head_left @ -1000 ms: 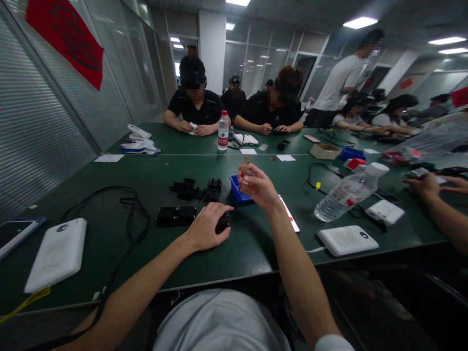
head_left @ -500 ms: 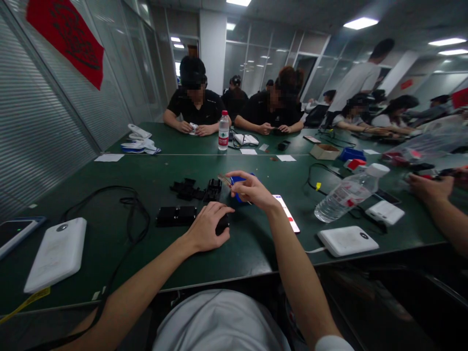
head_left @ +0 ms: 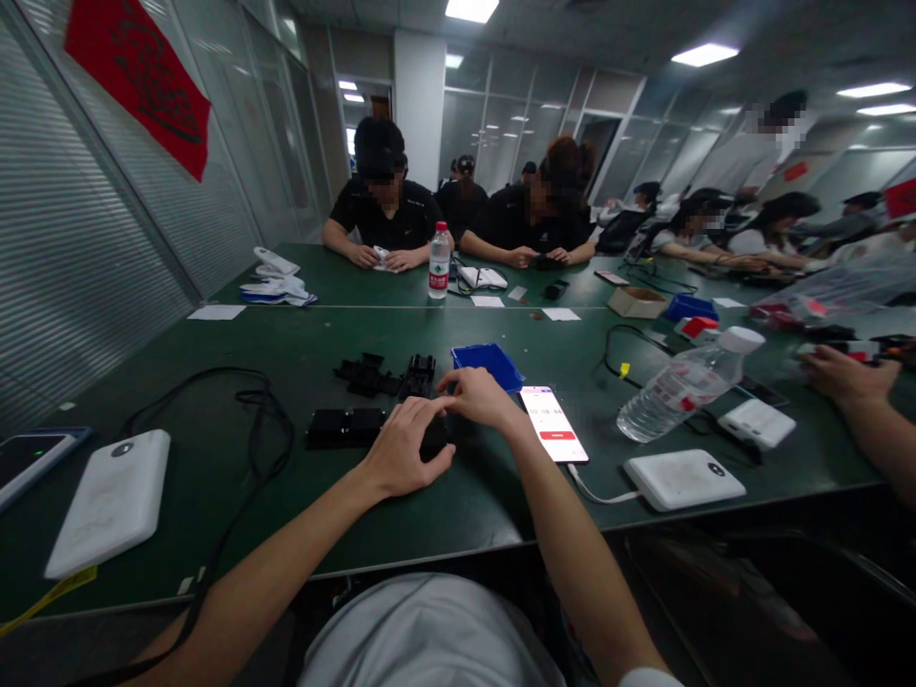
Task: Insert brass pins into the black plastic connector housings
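1. The left hand (head_left: 401,448) is cupping a small black plastic block (head_left: 435,441) on the near middle of the dark green table (head_left: 301,329), with its fingers curled round the block's sides.
2. The right hand (head_left: 481,399) is resting bunched fingertips at the block's far edge. I cannot tell whether they are pinching anything.
3. The block is looking light, rigid and smooth, so it is likely to skid. Gripping its sides seems best.
4. A blue plastic tray (head_left: 488,364) is sitting just beyond it.

A plastic bottle (head_left: 679,386) lies near a white pack (head_left: 683,479) — a power bank, perhaps — cabled to a lit phone (head_left: 552,423).
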`<action>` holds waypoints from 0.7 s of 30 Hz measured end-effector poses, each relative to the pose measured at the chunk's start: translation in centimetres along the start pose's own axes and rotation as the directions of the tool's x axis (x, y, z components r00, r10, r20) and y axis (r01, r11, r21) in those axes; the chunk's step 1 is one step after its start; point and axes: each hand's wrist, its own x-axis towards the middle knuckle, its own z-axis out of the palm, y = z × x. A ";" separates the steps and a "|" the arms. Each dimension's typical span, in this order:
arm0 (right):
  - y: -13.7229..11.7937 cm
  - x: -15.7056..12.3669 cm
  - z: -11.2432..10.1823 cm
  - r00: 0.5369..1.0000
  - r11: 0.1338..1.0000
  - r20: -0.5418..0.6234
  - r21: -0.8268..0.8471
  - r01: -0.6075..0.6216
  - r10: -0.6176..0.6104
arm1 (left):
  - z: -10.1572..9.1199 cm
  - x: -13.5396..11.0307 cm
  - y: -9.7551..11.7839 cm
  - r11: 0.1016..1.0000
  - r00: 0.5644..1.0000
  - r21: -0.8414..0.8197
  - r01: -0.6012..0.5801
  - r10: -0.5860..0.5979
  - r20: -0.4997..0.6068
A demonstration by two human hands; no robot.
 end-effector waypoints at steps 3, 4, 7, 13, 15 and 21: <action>0.0 -0.2 0.4 1.000 0.991 0.013 -0.137 0.000 0.002 | 0.1 0.0 -0.1 1.000 0.999 -0.002 0.021 -0.021 -0.033; 0.1 -0.3 0.6 1.000 0.985 0.016 -0.172 0.004 -0.001 | 0.1 0.0 -0.1 1.000 0.998 -0.004 0.028 -0.029 -0.047; 0.4 -0.4 0.7 0.999 0.972 0.045 -0.233 0.023 -0.013 | 0.3 -0.1 -0.4 0.999 0.994 -0.009 0.050 -0.051 -0.097; 0.5 -0.5 0.8 0.994 0.962 0.107 -0.270 0.032 -0.004 | 0.4 0.0 -0.5 0.995 0.979 -0.004 0.097 -0.096 -0.179; 0.6 -0.5 0.8 0.990 0.965 0.139 -0.258 0.049 -0.013 | 0.4 0.0 -0.4 0.993 0.974 -0.032 0.115 -0.119 -0.192; 0.8 -1.3 -0.4 0.955 0.999 0.296 -0.040 0.028 -0.014 | 0.4 -0.1 -0.3 0.985 0.967 -0.081 0.150 -0.164 -0.194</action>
